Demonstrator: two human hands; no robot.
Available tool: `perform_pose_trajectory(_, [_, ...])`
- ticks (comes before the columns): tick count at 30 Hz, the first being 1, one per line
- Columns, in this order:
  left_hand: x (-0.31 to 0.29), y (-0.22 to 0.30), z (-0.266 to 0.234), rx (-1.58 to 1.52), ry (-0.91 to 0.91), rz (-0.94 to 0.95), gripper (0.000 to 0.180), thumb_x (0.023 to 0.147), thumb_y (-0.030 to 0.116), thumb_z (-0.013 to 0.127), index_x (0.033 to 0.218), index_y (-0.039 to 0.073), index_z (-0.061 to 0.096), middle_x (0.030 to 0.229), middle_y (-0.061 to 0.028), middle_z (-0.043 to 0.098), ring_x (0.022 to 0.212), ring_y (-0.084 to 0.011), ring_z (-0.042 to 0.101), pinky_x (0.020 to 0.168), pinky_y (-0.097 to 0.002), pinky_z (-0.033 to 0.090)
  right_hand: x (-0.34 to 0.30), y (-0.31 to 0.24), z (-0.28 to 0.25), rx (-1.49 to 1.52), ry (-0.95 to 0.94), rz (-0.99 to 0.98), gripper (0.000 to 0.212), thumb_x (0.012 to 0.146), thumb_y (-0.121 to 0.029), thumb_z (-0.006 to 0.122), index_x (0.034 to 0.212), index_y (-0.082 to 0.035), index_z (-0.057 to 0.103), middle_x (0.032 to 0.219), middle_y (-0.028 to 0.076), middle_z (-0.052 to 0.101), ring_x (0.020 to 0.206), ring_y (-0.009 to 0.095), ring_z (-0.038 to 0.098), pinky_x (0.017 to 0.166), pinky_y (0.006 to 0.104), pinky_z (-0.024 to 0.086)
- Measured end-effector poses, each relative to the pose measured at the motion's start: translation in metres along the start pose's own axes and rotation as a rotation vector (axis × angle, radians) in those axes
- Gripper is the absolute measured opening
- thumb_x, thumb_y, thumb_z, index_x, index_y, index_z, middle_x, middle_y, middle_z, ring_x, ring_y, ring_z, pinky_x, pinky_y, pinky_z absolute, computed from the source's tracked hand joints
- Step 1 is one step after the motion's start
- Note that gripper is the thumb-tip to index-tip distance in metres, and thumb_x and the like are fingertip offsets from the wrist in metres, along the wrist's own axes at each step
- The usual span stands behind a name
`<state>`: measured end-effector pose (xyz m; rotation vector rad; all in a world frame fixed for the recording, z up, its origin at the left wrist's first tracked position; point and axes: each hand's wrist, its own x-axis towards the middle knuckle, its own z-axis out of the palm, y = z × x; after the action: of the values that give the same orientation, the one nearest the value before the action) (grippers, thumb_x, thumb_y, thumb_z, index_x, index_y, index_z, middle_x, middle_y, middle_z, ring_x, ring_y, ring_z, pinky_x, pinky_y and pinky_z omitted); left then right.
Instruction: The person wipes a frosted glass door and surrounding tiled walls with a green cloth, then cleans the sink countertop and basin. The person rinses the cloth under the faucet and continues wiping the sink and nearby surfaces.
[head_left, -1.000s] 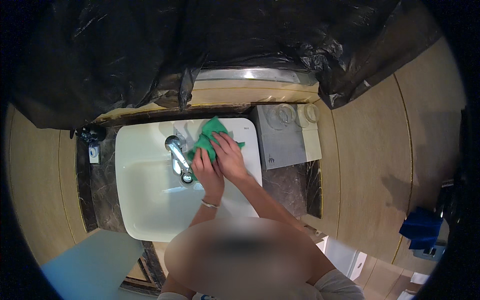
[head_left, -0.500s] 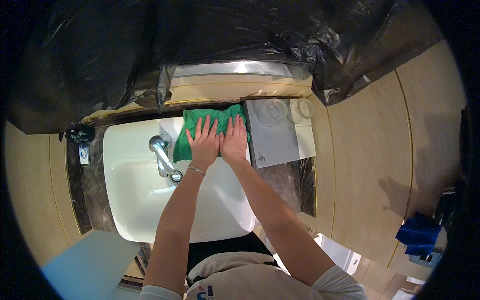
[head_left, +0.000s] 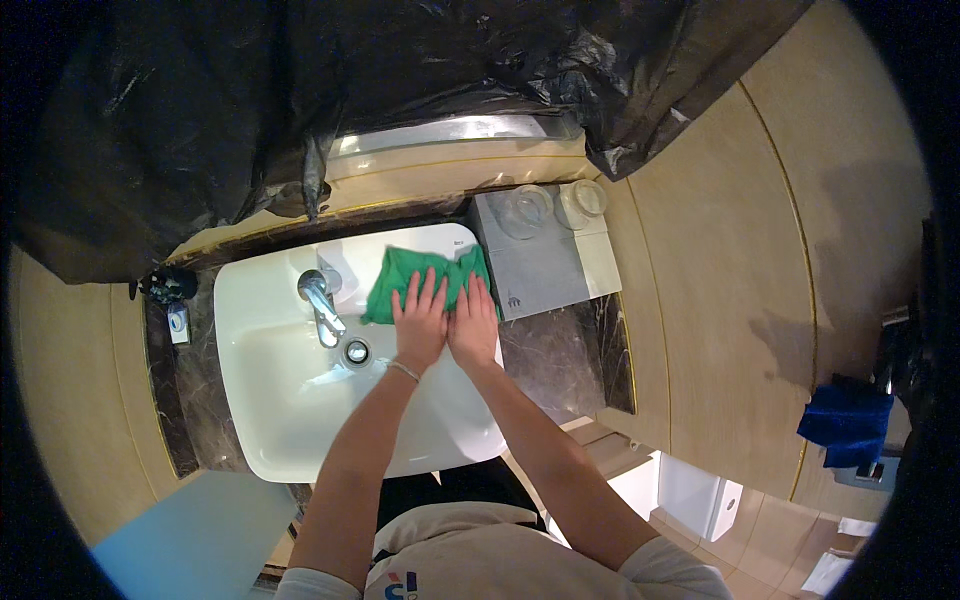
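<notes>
A green cloth point(head_left: 405, 275) lies spread over the right rear part of the white sink point(head_left: 290, 420), close to the rim. My left hand point(head_left: 421, 322) rests flat on the cloth's near edge with its fingers stretched out. Beside it, almost touching, my right hand point(head_left: 473, 322) presses on the cloth with outstretched fingers too. The chrome faucet point(head_left: 321, 308) stands left of the cloth, above the round drain point(head_left: 356, 351). Parts of the cloth are hidden under both hands.
Right of the sink, a grey box point(head_left: 540, 255) carries two clear glass vessels, including a jar point(head_left: 582, 204). A small blue-and-white pack point(head_left: 178, 324) and a dark container point(head_left: 167, 286) stand at the left. Black plastic sheeting point(head_left: 430, 60) hangs behind; a blue cloth point(head_left: 846, 425) hangs at the far right.
Both hands have drawn the green cloth nearer to me across the sink, uncovering part of the back rim. The whole view has also shifted slightly.
</notes>
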<state>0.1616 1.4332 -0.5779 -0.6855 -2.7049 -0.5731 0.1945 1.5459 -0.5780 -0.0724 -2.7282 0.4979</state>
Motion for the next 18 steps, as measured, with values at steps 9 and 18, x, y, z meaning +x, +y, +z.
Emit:
perform_pose_trajectory(9, [-0.113,0.041,0.011,-0.511,-0.076,0.121,0.059,0.08,0.022,0.054,0.134,0.001,0.041,0.145,-0.0241,0.025,0.131,-0.0426,0.029,0.105,-0.0526,0.027,-0.131,-0.014,-0.056,0.132,0.021,0.1,0.055,0.079,-0.008,0.059,0.13,0.005,0.041,0.138,0.025,0.036,0.126,0.042,0.037,0.104,0.0481,0.032])
perform_pose_trajectory(18, [-0.219,0.042,-0.091,-0.321,-0.447,0.478,0.051,0.08,0.034,0.06,0.124,0.009,0.052,0.128,-0.0174,0.046,0.112,-0.0361,0.046,0.096,-0.0483,0.037,-0.271,-0.058,-0.083,0.092,0.024,0.196,0.055,0.075,-0.006,0.057,0.127,0.006,0.043,0.136,0.025,0.038,0.125,0.043,0.036,0.103,0.0516,0.029])
